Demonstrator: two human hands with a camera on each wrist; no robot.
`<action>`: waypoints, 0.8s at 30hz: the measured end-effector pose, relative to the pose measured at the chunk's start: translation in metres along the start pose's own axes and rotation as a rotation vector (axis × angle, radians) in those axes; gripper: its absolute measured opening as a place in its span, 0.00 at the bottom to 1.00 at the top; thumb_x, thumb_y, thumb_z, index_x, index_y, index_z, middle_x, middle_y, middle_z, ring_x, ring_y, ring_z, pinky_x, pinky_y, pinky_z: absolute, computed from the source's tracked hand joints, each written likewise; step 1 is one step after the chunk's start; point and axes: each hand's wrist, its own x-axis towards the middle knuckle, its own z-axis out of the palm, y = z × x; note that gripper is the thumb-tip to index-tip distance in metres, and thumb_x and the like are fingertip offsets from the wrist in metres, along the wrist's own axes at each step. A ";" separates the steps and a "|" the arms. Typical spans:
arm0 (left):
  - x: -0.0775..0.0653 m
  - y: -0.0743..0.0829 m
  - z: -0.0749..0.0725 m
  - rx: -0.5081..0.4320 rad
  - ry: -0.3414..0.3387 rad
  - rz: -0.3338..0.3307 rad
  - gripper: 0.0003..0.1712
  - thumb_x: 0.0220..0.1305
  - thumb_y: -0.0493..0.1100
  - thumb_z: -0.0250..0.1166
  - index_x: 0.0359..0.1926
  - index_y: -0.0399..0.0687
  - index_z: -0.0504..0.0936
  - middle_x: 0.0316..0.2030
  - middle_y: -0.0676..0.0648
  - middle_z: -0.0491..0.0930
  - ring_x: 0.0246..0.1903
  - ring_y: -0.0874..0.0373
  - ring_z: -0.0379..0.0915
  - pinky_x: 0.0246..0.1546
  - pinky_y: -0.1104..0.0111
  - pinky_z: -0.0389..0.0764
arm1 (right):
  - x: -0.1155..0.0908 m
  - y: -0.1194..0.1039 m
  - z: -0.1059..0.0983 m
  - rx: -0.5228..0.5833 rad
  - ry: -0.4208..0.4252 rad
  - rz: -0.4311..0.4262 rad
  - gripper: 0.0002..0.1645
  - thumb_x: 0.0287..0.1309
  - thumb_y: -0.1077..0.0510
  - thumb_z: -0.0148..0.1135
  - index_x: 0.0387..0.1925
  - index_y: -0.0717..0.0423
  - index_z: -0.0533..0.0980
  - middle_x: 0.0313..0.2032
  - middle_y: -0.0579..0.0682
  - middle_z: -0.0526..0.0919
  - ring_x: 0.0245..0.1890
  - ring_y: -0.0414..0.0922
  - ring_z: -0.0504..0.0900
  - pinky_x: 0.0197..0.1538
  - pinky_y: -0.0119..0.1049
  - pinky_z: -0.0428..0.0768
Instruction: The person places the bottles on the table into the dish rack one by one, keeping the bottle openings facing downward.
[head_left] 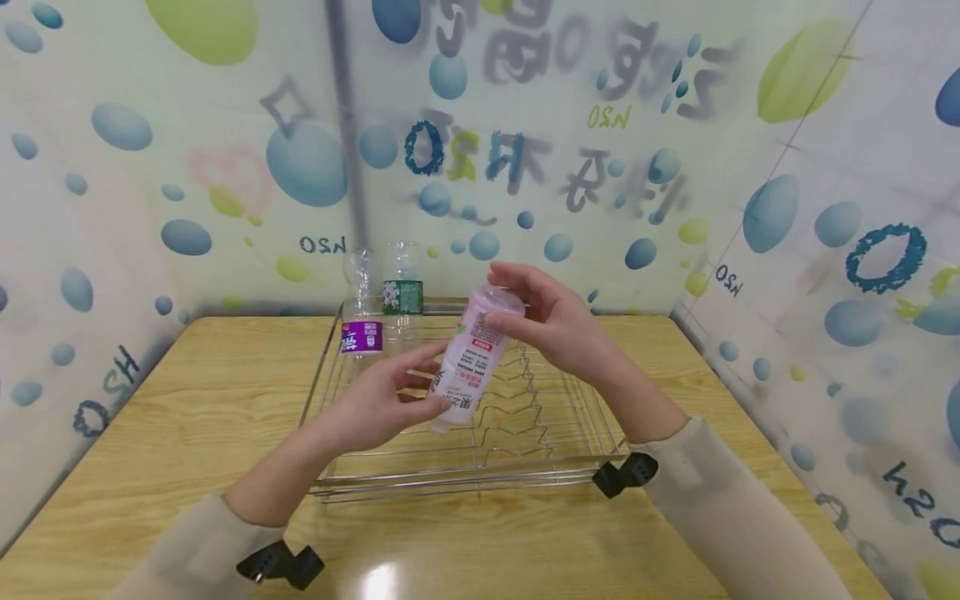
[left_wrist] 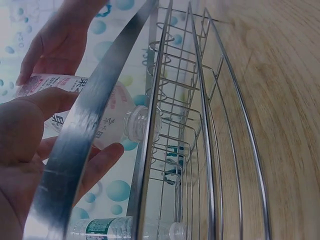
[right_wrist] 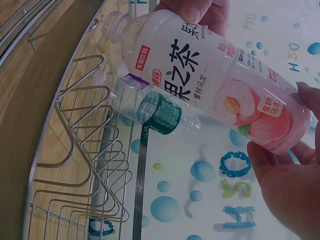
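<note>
A clear plastic drink bottle [head_left: 474, 354] with a pink-and-white peach label is held tilted over a metal wire rack [head_left: 465, 477], its neck pointing down. My left hand [head_left: 386, 398] holds it near the shoulder, thumb and fingers on opposite sides. Up at the base, my right hand [head_left: 561, 327] grips it between thumb and fingers. The right wrist view shows the peach picture on the bottle [right_wrist: 192, 70]; in the left wrist view its neck [left_wrist: 142, 124] appears uncapped behind the rack's rails.
Two empty bottles stand neck down at the rack's back left, one with a purple label [head_left: 362, 337], the other with a green label [head_left: 402, 297]. Zigzag wires [head_left: 510, 412] run through the rack. Beneath lies a wooden table [head_left: 187, 417], with patterned walls [head_left: 247, 167] behind and beside it.
</note>
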 end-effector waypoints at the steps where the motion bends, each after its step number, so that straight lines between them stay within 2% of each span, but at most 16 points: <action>1: 0.000 0.000 0.000 0.001 0.005 0.003 0.43 0.74 0.41 0.73 0.85 0.56 0.66 0.69 0.41 0.80 0.65 0.41 0.82 0.64 0.51 0.88 | 0.000 0.000 0.000 0.006 0.000 -0.001 0.40 0.76 0.58 0.70 0.82 0.50 0.66 0.78 0.51 0.73 0.68 0.54 0.81 0.62 0.35 0.87; 9: -0.001 0.003 -0.001 -0.038 0.082 0.016 0.43 0.76 0.42 0.72 0.85 0.57 0.64 0.68 0.38 0.79 0.66 0.38 0.81 0.62 0.49 0.89 | -0.004 0.002 -0.001 0.051 0.021 -0.007 0.41 0.77 0.56 0.67 0.84 0.47 0.63 0.78 0.49 0.72 0.72 0.53 0.78 0.70 0.45 0.85; 16: -0.002 0.003 -0.002 -0.077 0.172 0.042 0.43 0.78 0.43 0.71 0.86 0.65 0.62 0.70 0.38 0.79 0.66 0.36 0.81 0.61 0.47 0.89 | -0.007 0.014 0.010 0.083 -0.069 0.010 0.41 0.77 0.59 0.68 0.84 0.47 0.64 0.76 0.52 0.75 0.74 0.55 0.80 0.70 0.48 0.85; 20: -0.002 0.004 -0.003 -0.076 0.184 0.028 0.47 0.78 0.45 0.71 0.88 0.70 0.56 0.70 0.39 0.79 0.66 0.38 0.82 0.65 0.44 0.86 | -0.007 0.015 0.018 0.068 -0.103 0.001 0.42 0.76 0.60 0.69 0.84 0.47 0.63 0.75 0.54 0.76 0.71 0.57 0.82 0.68 0.50 0.86; 24: -0.003 0.005 -0.002 -0.055 0.172 0.010 0.50 0.78 0.48 0.72 0.88 0.73 0.53 0.69 0.40 0.79 0.66 0.39 0.82 0.67 0.45 0.85 | -0.007 0.016 0.024 0.055 -0.099 0.011 0.44 0.75 0.61 0.70 0.84 0.47 0.62 0.72 0.55 0.77 0.68 0.57 0.84 0.66 0.50 0.88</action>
